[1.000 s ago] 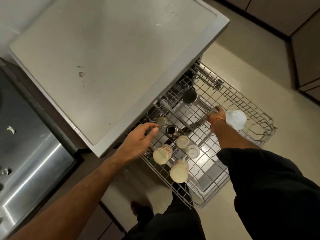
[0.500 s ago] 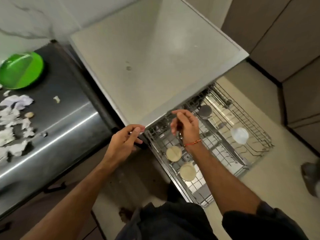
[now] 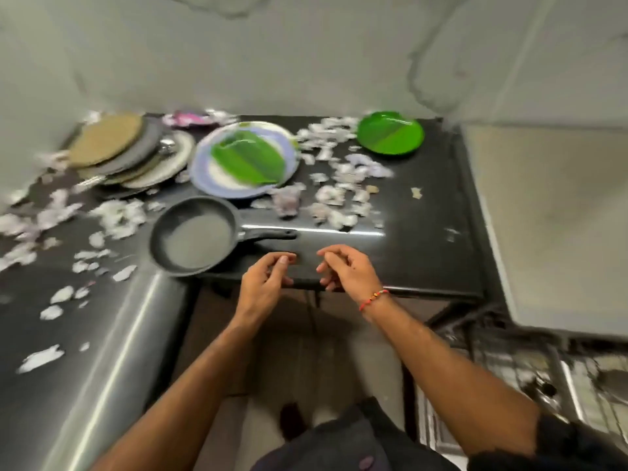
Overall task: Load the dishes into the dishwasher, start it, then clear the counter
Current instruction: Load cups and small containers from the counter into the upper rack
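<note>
Counter [image 3: 424, 253], pan [image 3: 192, 236] beside empty hands [image 3: 306, 277]

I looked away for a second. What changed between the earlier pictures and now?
Both hands left the dishwasher rack: the left hand and right hand now hover empty, fingers loosely curled, at the counter edge near the frying pan. The view swung left toward the counter. The rack stays pulled out; the green plate stays put.
</note>
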Demonstrator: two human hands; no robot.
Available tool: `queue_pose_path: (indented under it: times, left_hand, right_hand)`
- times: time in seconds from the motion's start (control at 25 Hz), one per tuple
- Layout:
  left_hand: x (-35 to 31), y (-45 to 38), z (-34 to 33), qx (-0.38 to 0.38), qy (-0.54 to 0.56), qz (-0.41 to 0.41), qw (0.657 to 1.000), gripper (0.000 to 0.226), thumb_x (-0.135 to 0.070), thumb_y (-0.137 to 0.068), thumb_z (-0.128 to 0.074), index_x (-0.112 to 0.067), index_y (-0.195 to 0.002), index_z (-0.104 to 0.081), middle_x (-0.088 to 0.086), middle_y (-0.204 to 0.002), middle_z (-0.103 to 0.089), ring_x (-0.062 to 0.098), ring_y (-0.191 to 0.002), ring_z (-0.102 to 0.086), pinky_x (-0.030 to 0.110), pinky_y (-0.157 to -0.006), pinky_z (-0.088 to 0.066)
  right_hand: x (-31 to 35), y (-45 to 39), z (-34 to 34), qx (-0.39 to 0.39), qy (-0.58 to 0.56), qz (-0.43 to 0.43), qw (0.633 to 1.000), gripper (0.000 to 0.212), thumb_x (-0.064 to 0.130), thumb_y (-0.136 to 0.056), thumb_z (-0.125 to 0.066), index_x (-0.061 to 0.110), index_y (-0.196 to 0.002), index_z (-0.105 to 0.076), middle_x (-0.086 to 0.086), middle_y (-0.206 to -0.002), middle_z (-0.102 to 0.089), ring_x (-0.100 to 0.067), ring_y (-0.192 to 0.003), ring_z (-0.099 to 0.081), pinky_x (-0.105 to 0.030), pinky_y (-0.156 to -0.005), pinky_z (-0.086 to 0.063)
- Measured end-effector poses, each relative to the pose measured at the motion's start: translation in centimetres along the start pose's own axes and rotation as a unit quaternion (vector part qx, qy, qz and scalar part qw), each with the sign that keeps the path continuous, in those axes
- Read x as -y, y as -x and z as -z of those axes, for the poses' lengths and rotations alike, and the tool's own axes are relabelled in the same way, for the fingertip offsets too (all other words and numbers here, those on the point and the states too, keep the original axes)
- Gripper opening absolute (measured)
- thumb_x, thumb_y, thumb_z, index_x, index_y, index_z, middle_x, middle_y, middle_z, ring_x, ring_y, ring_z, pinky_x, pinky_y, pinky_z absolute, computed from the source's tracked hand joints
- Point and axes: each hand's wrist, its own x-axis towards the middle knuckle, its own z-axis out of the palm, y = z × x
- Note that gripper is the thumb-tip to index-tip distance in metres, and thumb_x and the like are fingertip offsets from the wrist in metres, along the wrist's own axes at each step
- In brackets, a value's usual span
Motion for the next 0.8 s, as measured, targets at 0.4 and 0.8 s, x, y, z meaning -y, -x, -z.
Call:
queue_pose_path:
  times: [0.4, 0.8]
  left_hand:
    - [10.1, 4.8, 21.5, -0.247, 0.035, 0.121, 0.961, 0.013, -0.023, -0.101, -0.059, -0.03, -0.1, -0.069, -0.007, -0.104, -0.073, 0.013, -0.077, -0.073, 0.02, -0.06, -0.049]
    - [15.6, 6.2, 34.1, -0.369, -0.051, 0.171, 0.912, 0.016, -0.023, -0.097, -0.063, -0.024, -0.111, -0.07, -0.001, -0.113, -0.063, 0.01, -0.081, -0.063, 0.033, -0.083, -0.056]
  right_hand:
    - [0.8, -2.9, -24.4, 0.221, 0.081, -0.02, 0.972, 0.016, 0.005, -0.1, -0.051, 0.014, -0.1, -0.064, -0.012, -0.094, -0.068, -0.02, -0.069, -0.065, -0.027, -0.058, -0.056]
    - [0.9, -3.4, -37.4, 0.35, 0.113, -0.081, 0.926, 0.059, -0.003, -0.098, -0.048, 0.023, -0.15, -0.038, 0.002, -0.149, -0.044, -0.019, -0.133, -0.049, -0.037, -0.099, -0.052]
